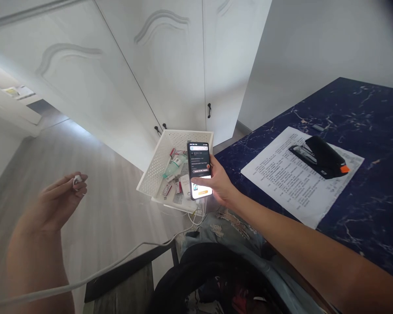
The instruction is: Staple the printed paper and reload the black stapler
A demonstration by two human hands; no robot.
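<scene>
My right hand [221, 181] is wrapped round a smartphone [200, 168], its thumb lying over the lit screen, which shows rows of text. Below the phone stands a white perforated plastic basket [150, 179]. Inside it lie a clear bottle with green parts [175, 165] and several small red-and-white boxes [167, 189]. Off to the left, my left hand [60, 196] is closed, fingers pinching a small white object [77, 179] whose kind I cannot make out. A white cable [127, 258] runs from the lower left toward the basket's near edge.
White cabinet doors [170, 78] with black handles rise behind the basket. On the right, a dark blue marbled table [363, 209] bears printed sheets [275, 174] and a black stapler [321, 159] with an orange tip. A wooden seat [124, 288] is below, over grey flooring [108, 196].
</scene>
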